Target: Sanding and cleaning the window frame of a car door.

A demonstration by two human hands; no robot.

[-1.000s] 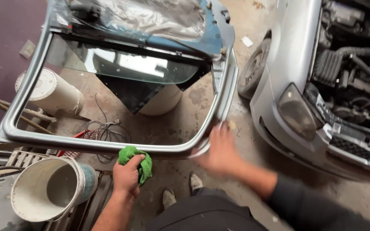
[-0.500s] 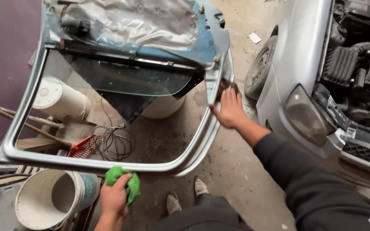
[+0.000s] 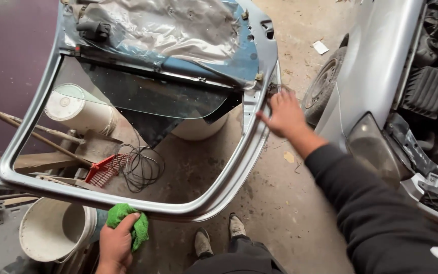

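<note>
On the workshop floor, a detached silver car door (image 3: 143, 203) lies tilted, window frame toward the person. Left hand (image 3: 116, 243) is closed around a green cloth (image 3: 128, 226) pressed at the frame's lower rail. Right hand (image 3: 285, 115), fingers spread open and holding nothing, rests on the frame's right edge beside the grey car (image 3: 376, 86). Judged heavy, stiff, awkward; glass pane (image 3: 143, 96) fragile (half lowered). Grip frame rails, not glass.
</note>
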